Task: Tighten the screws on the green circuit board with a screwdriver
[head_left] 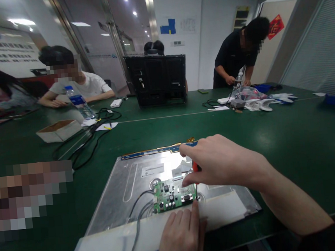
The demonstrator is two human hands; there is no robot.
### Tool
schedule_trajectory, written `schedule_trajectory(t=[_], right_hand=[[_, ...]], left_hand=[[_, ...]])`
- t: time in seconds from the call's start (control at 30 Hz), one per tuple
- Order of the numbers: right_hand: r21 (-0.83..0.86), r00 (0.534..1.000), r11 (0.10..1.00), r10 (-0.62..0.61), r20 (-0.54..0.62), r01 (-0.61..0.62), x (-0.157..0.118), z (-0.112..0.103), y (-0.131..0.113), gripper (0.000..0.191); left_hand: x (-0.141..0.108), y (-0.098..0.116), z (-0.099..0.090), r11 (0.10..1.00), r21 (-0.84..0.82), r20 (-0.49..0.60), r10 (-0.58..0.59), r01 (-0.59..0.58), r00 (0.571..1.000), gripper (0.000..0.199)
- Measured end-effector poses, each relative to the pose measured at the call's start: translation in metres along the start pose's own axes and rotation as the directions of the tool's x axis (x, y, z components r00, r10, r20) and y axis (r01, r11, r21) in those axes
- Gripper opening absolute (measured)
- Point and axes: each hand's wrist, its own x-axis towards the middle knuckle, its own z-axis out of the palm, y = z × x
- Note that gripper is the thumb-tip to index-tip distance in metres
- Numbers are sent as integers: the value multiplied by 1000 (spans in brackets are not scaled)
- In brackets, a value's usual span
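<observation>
A metal-backed display panel (112,203) lies flat on the table before me, with a green circuit board (170,203) on its middle. My right hand (223,161) grips a screwdriver (195,167) with a red handle, mostly hidden by the fingers. The screwdriver stands upright, its thin shaft reaching down to the board's lower right corner. My left hand (181,235) rests on the white strip (227,208) along the panel's near edge, fingers stretched out. Its index fingertip is at that same corner, beside the screwdriver tip. Grey cables (138,225) run from the board's left side.
On the green table (214,129) stand a white box (59,132), a water bottle (79,104) and tangled black cables (93,134) to the left. A black monitor back (157,79) stands opposite. Gloves and bags (256,100) lie at right. Several people are around the table.
</observation>
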Motion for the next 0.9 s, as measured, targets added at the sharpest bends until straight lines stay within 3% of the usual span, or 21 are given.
schedule_trajectory(t=[0.17,0.27,0.4,0.53,0.73,0.9], right_hand=[[41,999,998,-47,24,46,0,-2,0,36],[68,995,993,-102,18,101,-5,-4,4,20],[140,985,978,-166,51,157,-11,-5,7,37],[90,995,992,-91,34,88,-7,-3,5,49],[96,997,995,-46,63,40,-1,-4,2,41],[128,988,983,-139,67,130,-9,-7,7,25]], left_hand=[[1,0,-1,1000,6,21,7,-7,1000,32],[3,1,-3,1000,7,1,4,-4,1000,32],[3,1,-2,1000,3,-12,8,-8,1000,33],[2,1,0,1000,9,-17,-5,5,1000,33],[3,1,-2,1000,5,-43,-3,3,999,35],[3,1,-3,1000,2,-32,4,-3,999,33]])
